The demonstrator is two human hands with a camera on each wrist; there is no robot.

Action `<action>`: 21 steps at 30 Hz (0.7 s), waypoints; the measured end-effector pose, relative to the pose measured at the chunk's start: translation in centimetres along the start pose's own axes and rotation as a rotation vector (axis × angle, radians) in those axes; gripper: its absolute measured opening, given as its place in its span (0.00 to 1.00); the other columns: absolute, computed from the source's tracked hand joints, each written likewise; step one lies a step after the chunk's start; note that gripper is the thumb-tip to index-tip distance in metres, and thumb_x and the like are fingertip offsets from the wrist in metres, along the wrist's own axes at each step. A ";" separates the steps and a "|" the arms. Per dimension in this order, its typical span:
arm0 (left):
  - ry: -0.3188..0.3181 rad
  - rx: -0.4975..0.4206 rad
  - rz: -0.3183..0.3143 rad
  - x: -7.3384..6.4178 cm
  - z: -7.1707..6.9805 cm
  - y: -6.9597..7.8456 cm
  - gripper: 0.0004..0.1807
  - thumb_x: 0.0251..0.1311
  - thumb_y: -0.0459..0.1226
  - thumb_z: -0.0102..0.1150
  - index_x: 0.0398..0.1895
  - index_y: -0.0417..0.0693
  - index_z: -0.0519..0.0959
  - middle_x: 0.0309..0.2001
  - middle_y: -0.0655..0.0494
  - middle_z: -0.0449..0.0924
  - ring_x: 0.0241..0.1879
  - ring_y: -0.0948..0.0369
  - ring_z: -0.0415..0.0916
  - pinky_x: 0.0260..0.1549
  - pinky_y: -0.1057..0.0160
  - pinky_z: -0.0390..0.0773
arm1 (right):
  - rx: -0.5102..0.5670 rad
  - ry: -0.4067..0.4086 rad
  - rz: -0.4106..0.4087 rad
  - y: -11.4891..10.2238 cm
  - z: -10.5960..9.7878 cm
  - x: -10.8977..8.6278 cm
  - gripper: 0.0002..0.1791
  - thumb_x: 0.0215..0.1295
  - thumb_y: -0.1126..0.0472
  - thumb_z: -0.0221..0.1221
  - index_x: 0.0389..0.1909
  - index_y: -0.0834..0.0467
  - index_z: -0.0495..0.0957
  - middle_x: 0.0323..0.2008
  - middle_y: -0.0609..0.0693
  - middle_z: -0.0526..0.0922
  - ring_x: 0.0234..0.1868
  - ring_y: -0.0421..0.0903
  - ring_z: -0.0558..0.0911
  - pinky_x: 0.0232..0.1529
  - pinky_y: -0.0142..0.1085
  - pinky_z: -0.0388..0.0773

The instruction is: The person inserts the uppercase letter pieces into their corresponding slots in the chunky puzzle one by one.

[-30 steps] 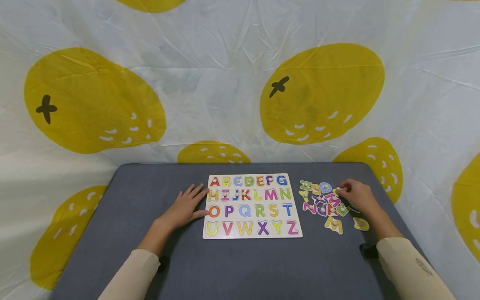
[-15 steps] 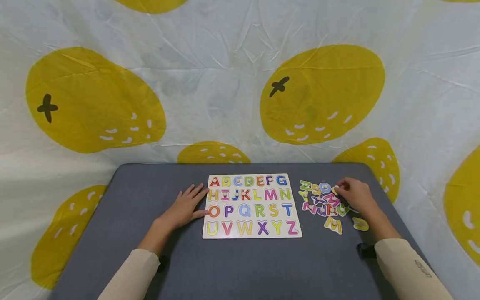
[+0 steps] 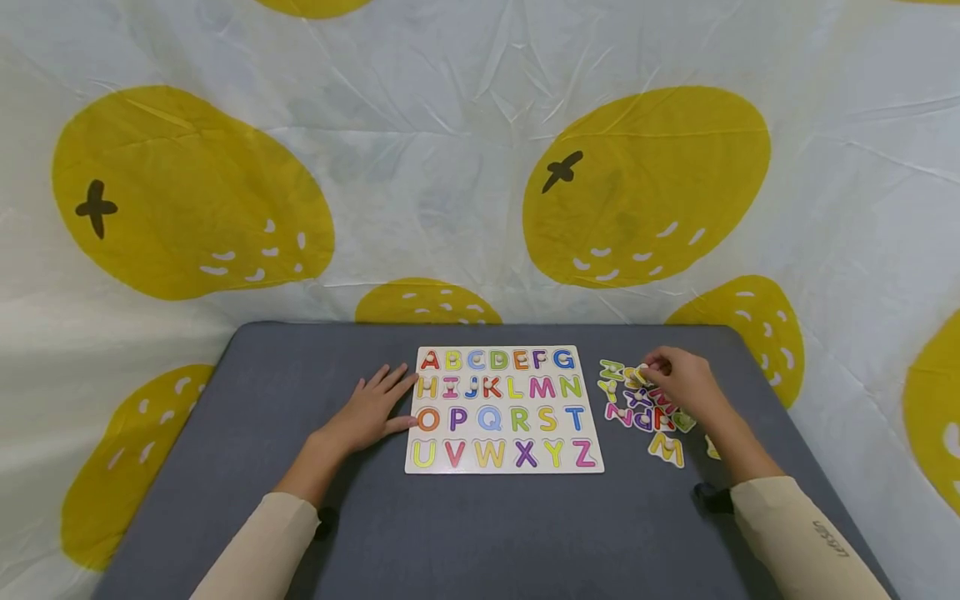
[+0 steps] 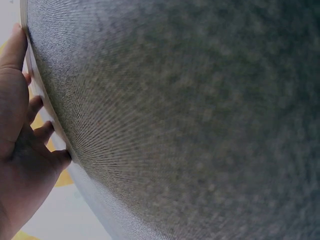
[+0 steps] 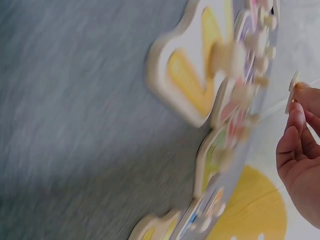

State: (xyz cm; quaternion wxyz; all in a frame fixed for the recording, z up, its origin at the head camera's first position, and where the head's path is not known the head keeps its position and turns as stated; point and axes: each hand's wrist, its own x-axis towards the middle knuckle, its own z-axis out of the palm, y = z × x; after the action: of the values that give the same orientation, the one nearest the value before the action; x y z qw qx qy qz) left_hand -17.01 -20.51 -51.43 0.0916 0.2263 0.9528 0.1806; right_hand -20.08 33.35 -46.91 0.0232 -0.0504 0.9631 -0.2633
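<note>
A wooden alphabet puzzle board (image 3: 505,479) lies on the table. My left hand (image 3: 369,412) rests flat beside it with spread fingers, thumb and fingertips touching its left edge; the left wrist view shows these fingers (image 4: 44,131) too. To the right of the board, my right hand (image 3: 686,379) is raised over a pile of loose letter pieces and pinches a small yellow letter piece (image 3: 640,374) between thumb and fingertips. The right wrist view shows that letter piece (image 5: 291,92) edge-on, above the pile; its letter cannot be read.
Loose knobbed letters include a yellow-orange W (image 3: 666,450) in front of the pile and a yellow piece (image 3: 712,448) partly behind my right forearm. The board's upper rows hold several knobbed letters. A white curtain (image 3: 450,167) with yellow fruit prints hangs behind the grey table (image 3: 510,542).
My right hand has lifted the yellow letter piece from the pile's right side and moved left with it. My left hand stays at the board's edge.
</note>
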 end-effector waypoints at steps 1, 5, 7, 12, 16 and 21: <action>-0.001 0.000 0.000 0.0 0.0 0.0 0.46 0.67 0.59 0.61 0.83 0.52 0.58 0.82 0.43 0.53 0.81 0.36 0.47 0.70 0.24 0.52 | 0.007 -0.002 -0.005 -0.3 0.1 0.1 0.12 0.72 0.58 0.65 0.46 0.62 0.83 0.36 0.55 0.84 0.30 0.47 0.82 0.29 0.38 0.79; -0.006 0.004 0.001 0.1 0.1 -0.2 0.46 0.67 0.60 0.61 0.83 0.53 0.57 0.82 0.44 0.53 0.81 0.36 0.46 0.70 0.24 0.51 | -0.003 0.005 -0.066 -1.5 0.8 0.5 0.09 0.70 0.59 0.66 0.43 0.62 0.84 0.33 0.53 0.84 0.29 0.45 0.80 0.30 0.36 0.76; -0.004 0.007 0.003 0.2 0.2 -0.3 0.46 0.67 0.60 0.61 0.83 0.53 0.57 0.82 0.44 0.52 0.81 0.36 0.46 0.70 0.24 0.52 | -0.004 0.003 -0.087 -2.2 1.3 0.8 0.09 0.70 0.60 0.67 0.43 0.62 0.84 0.33 0.52 0.84 0.31 0.45 0.79 0.32 0.36 0.76; -0.001 0.003 0.005 0.2 0.2 -0.3 0.46 0.67 0.59 0.61 0.83 0.52 0.57 0.82 0.43 0.53 0.81 0.36 0.46 0.70 0.24 0.51 | 0.015 -0.039 -0.117 -4.2 2.7 1.5 0.09 0.70 0.60 0.66 0.45 0.61 0.84 0.35 0.52 0.84 0.36 0.47 0.80 0.36 0.38 0.77; -0.005 0.000 0.001 0.1 0.0 -0.2 0.46 0.67 0.59 0.61 0.83 0.53 0.57 0.82 0.43 0.52 0.81 0.36 0.46 0.70 0.24 0.51 | 0.045 -0.057 -0.155 -5.8 3.8 2.1 0.08 0.70 0.61 0.66 0.45 0.61 0.84 0.35 0.52 0.84 0.36 0.46 0.81 0.37 0.39 0.78; -0.007 -0.004 0.002 0.0 -0.1 -0.1 0.46 0.67 0.58 0.62 0.83 0.52 0.58 0.82 0.43 0.53 0.81 0.36 0.46 0.70 0.23 0.51 | 0.062 -0.079 -0.194 -7.7 5.1 2.7 0.07 0.69 0.61 0.67 0.43 0.60 0.85 0.34 0.50 0.84 0.35 0.44 0.80 0.37 0.37 0.77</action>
State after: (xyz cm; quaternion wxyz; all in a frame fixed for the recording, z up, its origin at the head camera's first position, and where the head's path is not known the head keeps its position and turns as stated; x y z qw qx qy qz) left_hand -17.08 -20.60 -51.41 0.0953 0.2278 0.9518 0.1820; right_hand -21.75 23.92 -47.42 0.0372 -0.1530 0.9434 -0.2918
